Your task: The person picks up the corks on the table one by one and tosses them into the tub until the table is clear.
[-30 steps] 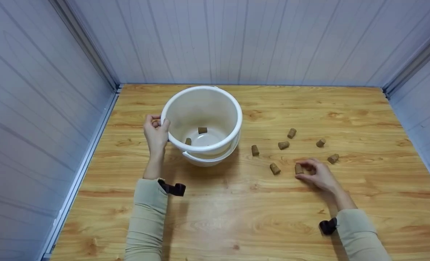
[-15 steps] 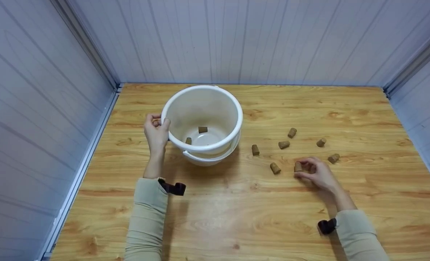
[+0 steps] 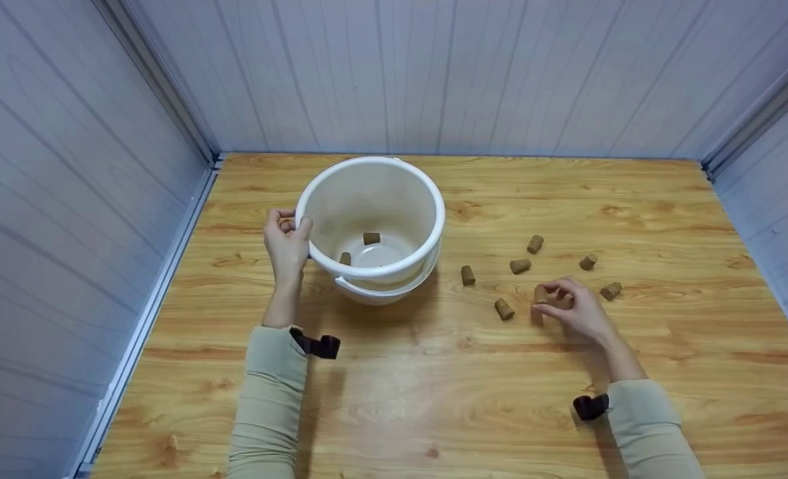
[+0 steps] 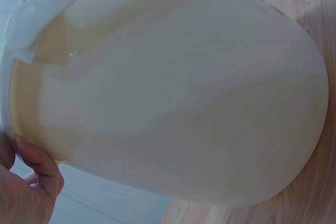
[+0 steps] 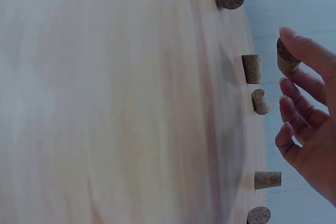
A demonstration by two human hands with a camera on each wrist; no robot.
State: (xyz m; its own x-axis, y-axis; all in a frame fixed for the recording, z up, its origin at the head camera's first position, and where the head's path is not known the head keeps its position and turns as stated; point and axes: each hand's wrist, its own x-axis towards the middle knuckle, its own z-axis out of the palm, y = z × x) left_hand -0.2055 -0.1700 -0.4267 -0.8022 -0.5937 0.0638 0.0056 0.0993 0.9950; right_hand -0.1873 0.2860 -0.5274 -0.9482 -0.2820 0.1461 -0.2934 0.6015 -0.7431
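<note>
A white bucket [image 3: 371,279] stands on the wooden table, its handle hanging down at the front. Two brown corks show inside it, one cork [image 3: 372,238] on the bottom and another near the front wall. My left hand [image 3: 287,249] grips the bucket's rim at the left, thumb over the edge. In the left wrist view, the fingers [image 4: 39,163] curl beneath the rim beside the bucket's wall. My right hand [image 3: 580,309] pinches a cork [image 5: 287,59] between thumb and fingertips, above the table; the other fingers are bent and hold nothing.
Several loose corks lie right of the bucket, among them a cork [image 3: 504,309] left of my right hand and a cork [image 3: 611,291] beyond it. Pale panel walls [image 3: 407,80] enclose the wooden table [image 3: 394,412] at the back and both sides.
My right hand has moved slightly up and left in the head view, carrying the pinched cork. The left hand and the bucket have stayed in place.
</note>
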